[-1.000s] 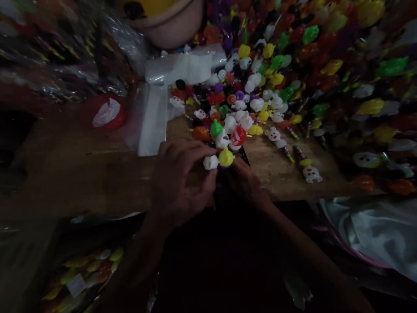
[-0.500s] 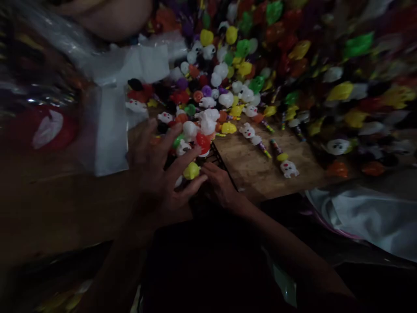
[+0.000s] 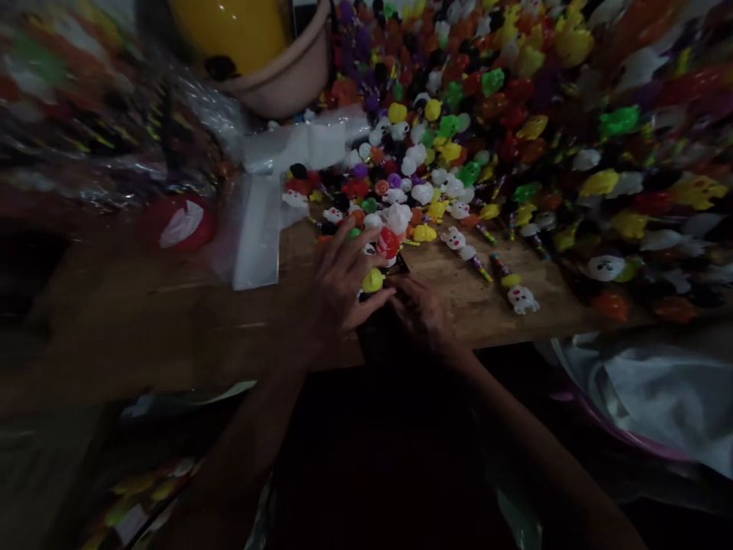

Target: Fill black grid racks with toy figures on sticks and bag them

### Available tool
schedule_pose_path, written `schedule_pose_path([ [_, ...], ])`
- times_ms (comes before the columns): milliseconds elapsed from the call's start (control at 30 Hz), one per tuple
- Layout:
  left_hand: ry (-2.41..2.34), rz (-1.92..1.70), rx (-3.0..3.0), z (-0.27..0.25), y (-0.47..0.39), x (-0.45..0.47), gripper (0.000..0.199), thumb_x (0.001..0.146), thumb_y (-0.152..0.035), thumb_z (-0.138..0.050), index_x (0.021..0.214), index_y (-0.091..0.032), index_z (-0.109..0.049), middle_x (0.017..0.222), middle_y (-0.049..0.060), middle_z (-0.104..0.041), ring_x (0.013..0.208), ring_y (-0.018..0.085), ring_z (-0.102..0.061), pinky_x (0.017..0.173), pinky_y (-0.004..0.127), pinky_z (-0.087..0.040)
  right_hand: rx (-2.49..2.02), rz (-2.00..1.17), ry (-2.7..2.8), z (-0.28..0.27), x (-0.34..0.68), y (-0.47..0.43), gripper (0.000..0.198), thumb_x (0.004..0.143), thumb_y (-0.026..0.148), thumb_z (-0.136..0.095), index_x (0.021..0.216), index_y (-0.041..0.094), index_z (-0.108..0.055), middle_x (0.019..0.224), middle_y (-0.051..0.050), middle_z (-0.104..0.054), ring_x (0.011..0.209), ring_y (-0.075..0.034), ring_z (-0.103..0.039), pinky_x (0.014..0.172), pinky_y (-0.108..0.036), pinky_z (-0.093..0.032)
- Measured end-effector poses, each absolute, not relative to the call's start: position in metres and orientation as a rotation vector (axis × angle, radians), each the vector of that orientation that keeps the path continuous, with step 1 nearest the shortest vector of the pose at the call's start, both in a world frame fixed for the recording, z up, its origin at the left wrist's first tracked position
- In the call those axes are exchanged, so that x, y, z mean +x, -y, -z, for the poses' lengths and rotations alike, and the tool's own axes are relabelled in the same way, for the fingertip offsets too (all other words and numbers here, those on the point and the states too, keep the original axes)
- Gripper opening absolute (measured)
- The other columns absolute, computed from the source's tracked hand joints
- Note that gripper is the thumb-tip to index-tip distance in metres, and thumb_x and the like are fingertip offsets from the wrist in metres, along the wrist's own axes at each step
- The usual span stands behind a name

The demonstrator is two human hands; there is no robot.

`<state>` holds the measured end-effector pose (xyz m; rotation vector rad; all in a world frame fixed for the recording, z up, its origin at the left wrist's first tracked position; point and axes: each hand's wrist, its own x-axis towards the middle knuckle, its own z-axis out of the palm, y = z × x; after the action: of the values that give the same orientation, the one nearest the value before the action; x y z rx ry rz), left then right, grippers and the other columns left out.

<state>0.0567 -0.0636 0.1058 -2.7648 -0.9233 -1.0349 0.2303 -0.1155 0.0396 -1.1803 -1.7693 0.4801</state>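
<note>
My left hand (image 3: 344,284) reaches over a tight group of small plastic toy heads. Its fingers are spread, with the thumb below a yellow toy head (image 3: 372,280) and the fingertips close to a red and white one (image 3: 388,244). Just right of the thumb, my right hand (image 3: 422,312) is closed in a pinch, and what it holds is hidden. A dark rack (image 3: 401,265) shows in part between the hands, under the toys. To the right lie two candy-filled tubes with white animal heads, one dog-like (image 3: 456,238) and one with a red nose (image 3: 522,299).
Heaps of colourful toy heads cover the back and right of the wooden table (image 3: 154,321). Clear plastic bags (image 3: 256,237) lie left of the hands, beside a red round container (image 3: 198,229). A pinkish basin (image 3: 286,80) stands behind. White cloth (image 3: 658,397) hangs at the lower right.
The view has shifted left and up, so the basin shows more fully. Both hands remain at the same toy group, the left fingers now less widely spread.
</note>
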Motion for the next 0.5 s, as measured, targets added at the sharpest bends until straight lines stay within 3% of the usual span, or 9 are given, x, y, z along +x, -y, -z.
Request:
schedule_pose_path([
  [100, 0.941, 0.988, -2.77, -0.105, 0.065, 0.059, 0.025, 0.086, -0.025, -0.071, 0.11, -0.018, -0.065, 0.145, 0.013, -0.059, 0.149, 0.035, -0.039, 0.119, 0.054, -0.039, -1.121, -0.481, 1.842, -0.038, 0.228, 0.108, 0.011, 0.097, 0.02, -0.052, 0.101, 0.019, -0.063, 0.098, -0.008, -0.067, 0.086, -0.018, -0.063, 0.076, -0.03, -0.053],
  [233, 1.043, 1.162, -2.637, -0.105, 0.07, 0.06, 0.037, 0.085, -0.027, -0.073, 0.119, -0.018, -0.063, 0.147, 0.014, -0.056, 0.149, 0.037, -0.037, 0.12, 0.057, -0.036, -1.104, -0.423, 1.922, -0.033, 0.223, 0.105, 0.011, 0.098, 0.02, -0.05, 0.091, 0.019, -0.058, 0.09, -0.007, -0.062, 0.078, -0.017, -0.057, 0.068, -0.028, -0.048],
  [333, 1.161, 1.245, -2.513, -0.103, 0.078, 0.059, 0.031, 0.082, -0.031, -0.077, 0.109, -0.022, -0.066, 0.146, 0.012, -0.057, 0.148, 0.039, -0.038, 0.121, 0.058, -0.032, -1.137, -0.362, 1.933, -0.03, 0.22, 0.107, 0.016, 0.1, 0.021, -0.045, 0.089, 0.02, -0.057, 0.087, -0.007, -0.06, 0.079, -0.018, -0.055, 0.068, -0.029, -0.046],
  [433, 1.261, 1.26, -2.382, -0.098, 0.088, 0.056, 0.034, 0.079, -0.039, -0.08, 0.107, -0.025, -0.066, 0.14, 0.01, -0.059, 0.142, 0.036, -0.045, 0.116, 0.055, -0.04, -1.114, -0.291, 1.927, -0.027, 0.218, 0.109, 0.02, 0.101, 0.022, -0.042, 0.087, 0.02, -0.057, 0.082, -0.005, -0.058, 0.075, -0.019, -0.053, 0.066, -0.03, -0.043],
  [500, 1.245, 1.269, -2.309, -0.091, 0.096, 0.054, 0.038, 0.079, -0.041, -0.081, 0.109, -0.025, -0.066, 0.131, 0.01, -0.061, 0.128, 0.032, -0.056, 0.107, 0.049, -0.049, -1.081, -0.28, 1.926, -0.025, 0.217, 0.108, 0.021, 0.101, 0.023, -0.042, 0.088, 0.02, -0.058, 0.079, -0.004, -0.056, 0.073, -0.019, -0.051, 0.065, -0.03, -0.042],
])
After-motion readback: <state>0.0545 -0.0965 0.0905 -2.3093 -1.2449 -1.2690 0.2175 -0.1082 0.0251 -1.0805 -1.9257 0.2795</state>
